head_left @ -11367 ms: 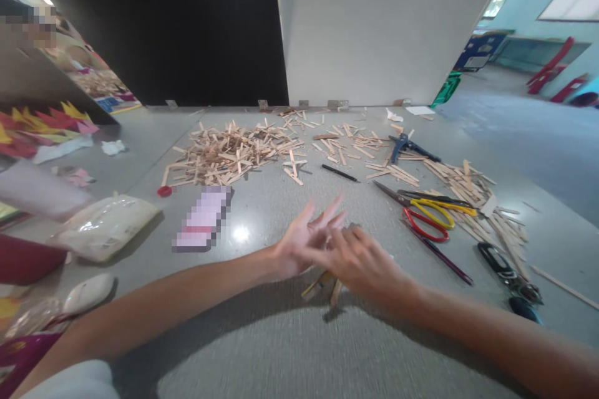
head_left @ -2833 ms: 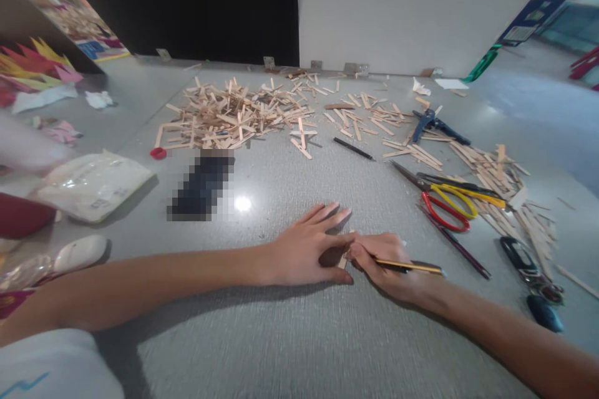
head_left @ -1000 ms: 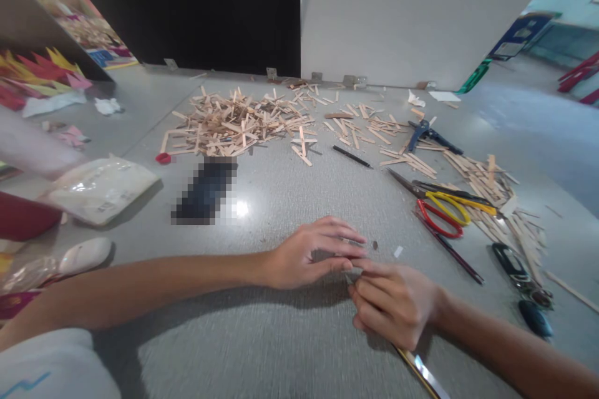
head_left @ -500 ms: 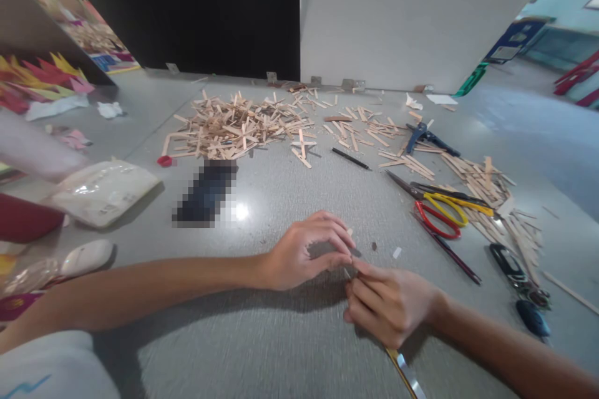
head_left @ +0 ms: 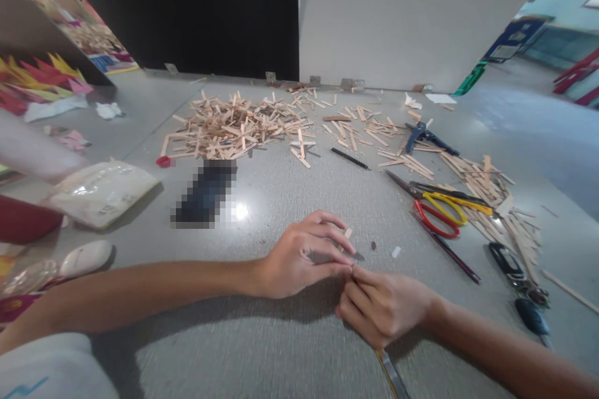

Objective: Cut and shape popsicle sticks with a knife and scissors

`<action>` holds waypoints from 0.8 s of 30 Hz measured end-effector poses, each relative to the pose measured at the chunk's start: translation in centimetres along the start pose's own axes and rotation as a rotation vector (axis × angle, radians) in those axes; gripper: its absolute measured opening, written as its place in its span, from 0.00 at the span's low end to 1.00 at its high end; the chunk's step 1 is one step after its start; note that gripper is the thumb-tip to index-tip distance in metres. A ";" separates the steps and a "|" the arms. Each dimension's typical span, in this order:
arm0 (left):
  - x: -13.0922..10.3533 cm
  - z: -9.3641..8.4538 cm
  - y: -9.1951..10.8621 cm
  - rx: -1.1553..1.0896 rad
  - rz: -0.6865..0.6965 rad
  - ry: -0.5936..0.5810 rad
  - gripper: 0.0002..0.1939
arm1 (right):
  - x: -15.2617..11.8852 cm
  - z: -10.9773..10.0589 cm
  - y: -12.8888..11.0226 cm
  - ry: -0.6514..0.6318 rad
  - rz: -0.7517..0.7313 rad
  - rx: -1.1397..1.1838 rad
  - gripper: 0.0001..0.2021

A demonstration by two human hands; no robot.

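Note:
Near the middle of the table, my left hand (head_left: 304,255) has its thumb and fingertips brought together, touching the fingertips of my right hand (head_left: 384,305). Whatever is pinched between them is too small or hidden to make out. The right hand's fingers are curled round a slim tool with a gold edge and a silvery face (head_left: 392,375), which sticks out below the palm; its kind does not show. A short pale wood piece (head_left: 347,234) shows just behind the left fingers. Beyond the right hand lie a small white scrap (head_left: 396,252) and a dark speck (head_left: 373,245).
A heap of wooden sticks (head_left: 243,128) lies at the back. To the right are scissors (head_left: 437,212), blue-handled pliers (head_left: 421,137), more sticks (head_left: 486,181) and keys (head_left: 519,274). A black pen (head_left: 350,158), a plastic bag (head_left: 105,190) and a white mouse (head_left: 87,257) lie about. Upright panels (head_left: 374,19) stand behind.
Both hands stay fingertip to fingertip and have shifted slightly. The right hand and the gold-and-silver tool have moved a little left; more of the pale wood piece shows.

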State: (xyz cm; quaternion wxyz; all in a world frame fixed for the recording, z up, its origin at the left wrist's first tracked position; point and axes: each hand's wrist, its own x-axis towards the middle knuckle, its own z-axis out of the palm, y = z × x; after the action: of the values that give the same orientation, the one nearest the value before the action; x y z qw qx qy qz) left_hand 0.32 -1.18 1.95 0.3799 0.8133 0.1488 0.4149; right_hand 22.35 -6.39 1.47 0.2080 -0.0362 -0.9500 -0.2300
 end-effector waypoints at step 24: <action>1.7 -1.7 0.3 -0.081 -0.195 -0.297 0.08 | 0.0 -0.2 -0.1 -0.018 -0.005 -0.027 0.25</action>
State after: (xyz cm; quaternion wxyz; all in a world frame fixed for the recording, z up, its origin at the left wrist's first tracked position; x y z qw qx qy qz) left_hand -0.01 0.40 3.75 0.4687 0.8313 0.1521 0.2570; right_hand 22.41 -6.63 1.59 0.1984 -0.0387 -0.9488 -0.2428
